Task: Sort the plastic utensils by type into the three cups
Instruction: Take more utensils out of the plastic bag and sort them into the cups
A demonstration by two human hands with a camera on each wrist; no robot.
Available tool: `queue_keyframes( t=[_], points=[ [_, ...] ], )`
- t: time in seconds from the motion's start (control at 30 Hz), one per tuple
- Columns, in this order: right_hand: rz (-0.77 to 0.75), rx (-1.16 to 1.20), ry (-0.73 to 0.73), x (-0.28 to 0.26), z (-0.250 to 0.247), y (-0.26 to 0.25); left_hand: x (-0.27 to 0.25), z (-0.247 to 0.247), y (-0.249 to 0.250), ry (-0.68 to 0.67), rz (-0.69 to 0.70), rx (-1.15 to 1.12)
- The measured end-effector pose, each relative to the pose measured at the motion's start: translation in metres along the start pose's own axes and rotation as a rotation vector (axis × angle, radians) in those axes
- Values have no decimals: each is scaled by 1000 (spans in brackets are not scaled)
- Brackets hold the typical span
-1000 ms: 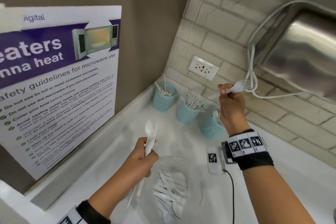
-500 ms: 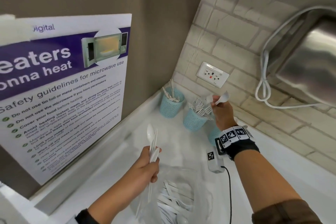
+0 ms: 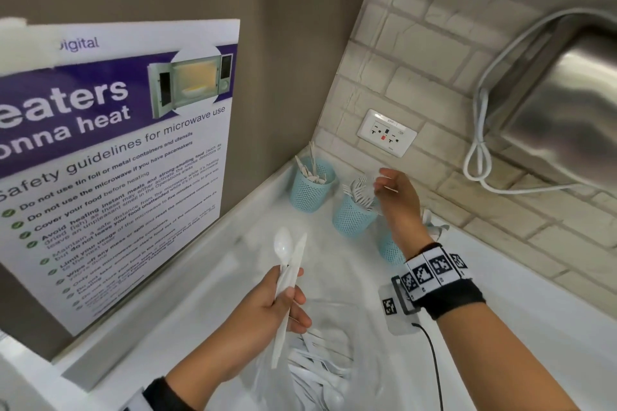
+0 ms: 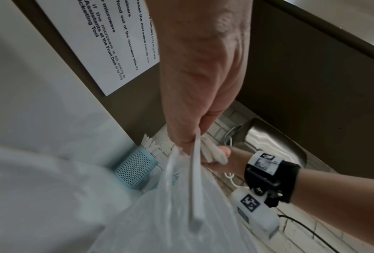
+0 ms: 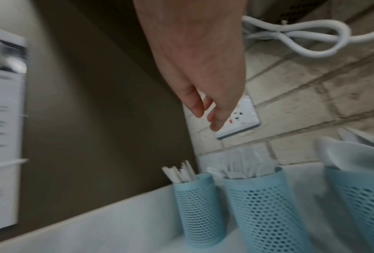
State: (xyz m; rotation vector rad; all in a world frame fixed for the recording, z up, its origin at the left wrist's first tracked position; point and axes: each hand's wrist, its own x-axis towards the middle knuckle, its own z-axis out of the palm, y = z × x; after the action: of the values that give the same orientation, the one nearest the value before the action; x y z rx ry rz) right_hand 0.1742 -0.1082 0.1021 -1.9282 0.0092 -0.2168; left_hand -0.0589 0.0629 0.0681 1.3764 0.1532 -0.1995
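Three blue mesh cups stand in the counter's back corner: the knife cup (image 3: 312,190) (image 5: 200,205), the fork cup (image 3: 352,218) (image 5: 266,207), and the spoon cup (image 3: 389,248) (image 5: 363,205), which is half hidden behind my right wrist. My right hand (image 3: 384,182) (image 5: 205,111) hovers just above the fork cup with relaxed fingers and holds nothing. Nearer to me, my left hand (image 3: 290,302) grips a white spoon (image 3: 283,245) and a white knife (image 3: 298,252) upright by their handles (image 4: 195,188). Under it lies a clear plastic bag (image 3: 320,367) (image 4: 177,222) with several white utensils.
A microwave safety poster (image 3: 110,177) leans on the left wall. On the tiled back wall are a socket (image 3: 387,137) and a looped white cord (image 3: 480,157) beside a steel appliance (image 3: 567,103). The white counter (image 3: 207,304) runs along the wall.
My right hand carried a fork left and down to the middle cup and let it go; the hand is now empty. My left hand kept its spoon and knife.
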Motion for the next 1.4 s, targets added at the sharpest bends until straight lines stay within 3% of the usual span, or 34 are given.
queue_keyframes(
  t=[0.13, 0.3, 0.37, 0.6, 0.93, 1.03, 1.2, 1.4],
  points=[
    [-69, 65, -289, -55, 6, -25, -3, 2, 5, 6, 14, 6],
    [34, -118, -676, -120, 9, -42, -5, 2, 9, 19, 44, 60],
    [60, -116, -744, -133, 10, -37, -6, 1, 10, 16, 47, 63],
    [199, 207, -580, -134, 4, -39, -6, 2, 10, 56, 31, -2],
    [-49, 465, -37, -69, -24, -73, -3, -4, 7, 172, -10, 12],
    [-72, 445, 57, -52, -13, -71, -2, -5, 5, 191, -32, 84],
    [-27, 143, 55, -24, 21, -38, -3, -9, 3, 131, -60, 115],
    [72, 100, -165, -23, 41, -22, -3, -15, 0, 83, -24, 103]
  ],
)
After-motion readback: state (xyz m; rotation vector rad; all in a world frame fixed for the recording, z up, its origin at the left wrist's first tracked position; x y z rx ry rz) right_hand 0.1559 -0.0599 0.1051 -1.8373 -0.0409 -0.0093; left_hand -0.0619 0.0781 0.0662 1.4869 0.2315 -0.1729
